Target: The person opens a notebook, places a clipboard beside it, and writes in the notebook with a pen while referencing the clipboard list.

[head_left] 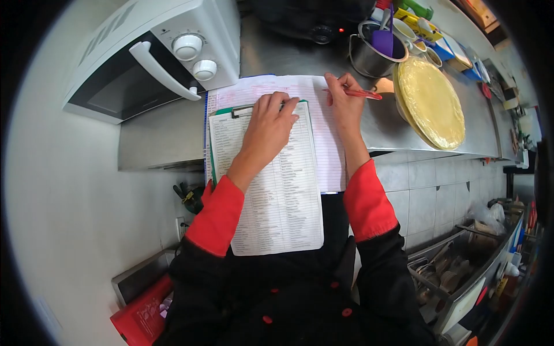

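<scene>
My left hand (270,126) rests on the top of a green clipboard (306,107), beside its dark clip, with the fingers bent over the printed list (277,196) on it. Whether those fingers pinch anything is too small to tell. Beneath the clipboard lies an open lined notebook (330,147) with handwriting on its upper part. My right hand (348,106) is closed on a red pen (363,93), over the notebook's upper right edge, and the pen points to the right.
A white microwave (222,34) stands at the left of the steel counter (150,141). At the right are a metal pot (372,57) with purple utensils and a stack of wrapped yellow discs (433,104). A utensil-filled sink (444,277) is lower right.
</scene>
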A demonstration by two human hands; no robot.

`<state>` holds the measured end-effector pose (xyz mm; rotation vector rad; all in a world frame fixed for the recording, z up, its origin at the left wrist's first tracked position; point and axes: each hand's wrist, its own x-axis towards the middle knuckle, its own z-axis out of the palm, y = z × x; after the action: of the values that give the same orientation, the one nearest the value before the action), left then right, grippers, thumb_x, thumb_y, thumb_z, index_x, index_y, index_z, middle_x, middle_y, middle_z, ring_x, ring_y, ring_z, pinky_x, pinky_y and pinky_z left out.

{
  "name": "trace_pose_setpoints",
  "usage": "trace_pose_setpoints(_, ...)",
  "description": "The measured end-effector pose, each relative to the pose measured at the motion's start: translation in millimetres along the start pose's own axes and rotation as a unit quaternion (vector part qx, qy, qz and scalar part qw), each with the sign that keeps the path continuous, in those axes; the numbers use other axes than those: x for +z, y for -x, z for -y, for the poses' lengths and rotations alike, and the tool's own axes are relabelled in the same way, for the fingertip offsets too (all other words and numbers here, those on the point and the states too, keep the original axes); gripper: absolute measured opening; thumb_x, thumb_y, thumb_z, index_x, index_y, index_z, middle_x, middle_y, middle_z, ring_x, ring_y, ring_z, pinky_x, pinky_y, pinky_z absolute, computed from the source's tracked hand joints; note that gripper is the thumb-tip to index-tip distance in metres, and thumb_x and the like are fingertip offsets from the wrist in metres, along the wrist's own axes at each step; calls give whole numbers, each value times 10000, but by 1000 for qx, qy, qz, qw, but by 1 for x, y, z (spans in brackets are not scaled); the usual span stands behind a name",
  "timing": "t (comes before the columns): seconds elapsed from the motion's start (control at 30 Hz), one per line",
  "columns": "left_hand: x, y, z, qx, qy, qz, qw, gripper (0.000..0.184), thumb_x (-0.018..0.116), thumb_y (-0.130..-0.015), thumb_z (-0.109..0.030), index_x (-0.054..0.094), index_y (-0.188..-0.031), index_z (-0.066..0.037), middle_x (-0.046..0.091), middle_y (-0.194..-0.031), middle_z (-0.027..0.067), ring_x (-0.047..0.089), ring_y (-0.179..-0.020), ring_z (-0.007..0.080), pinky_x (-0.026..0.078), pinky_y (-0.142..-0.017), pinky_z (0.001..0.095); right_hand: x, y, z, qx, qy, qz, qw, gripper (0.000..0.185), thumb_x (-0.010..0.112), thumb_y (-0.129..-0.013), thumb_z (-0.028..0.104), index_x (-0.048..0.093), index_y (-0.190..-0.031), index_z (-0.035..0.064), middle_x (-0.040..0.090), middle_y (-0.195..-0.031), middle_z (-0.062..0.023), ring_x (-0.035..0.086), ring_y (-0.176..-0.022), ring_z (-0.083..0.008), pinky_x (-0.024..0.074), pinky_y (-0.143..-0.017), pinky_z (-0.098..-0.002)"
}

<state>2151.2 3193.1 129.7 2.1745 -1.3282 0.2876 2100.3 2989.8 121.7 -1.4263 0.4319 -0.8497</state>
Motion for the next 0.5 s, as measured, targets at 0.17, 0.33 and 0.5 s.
trace_pose_setpoints(0.17, -6, 0, 1, -6, 18, -9, 1000, 359, 728, -975, -90, 718, -1333, -115, 596, -1279, 109, 558, -1217, 327, 475, -1078, 454, 0, 1, 1, 7, 33, -6, 999, 399, 800, -1005, 195, 522, -737, 93, 552, -605, 13, 490, -523, -52, 360, -490, -256)
trace_pose_setpoints(0.33, -5, 1, 2, 12, 10, -8, 1000, 297, 729, -931, -35, 772, -1211, -123, 596, -1248, 93, 561, -1182, 307, 488, -1055, 442, -1, 0, -1, 2, 23, 4, 1000, 401, 803, -1005, 189, 515, -740, 102, 537, -616, 16, 477, -536, -55, 364, -498, -254)
trace_pose_setpoints(0.5, -8, -1, 0, 7, 23, -4, 1000, 264, 730, -936, -51, 781, -1184, -124, 598, -1237, 89, 564, -1162, 303, 494, -1034, 436, -1, -1, -3, 1, 10, 7, 1000, 399, 803, -1007, 182, 517, -741, 102, 536, -620, 17, 476, -539, -51, 362, -499, -252)
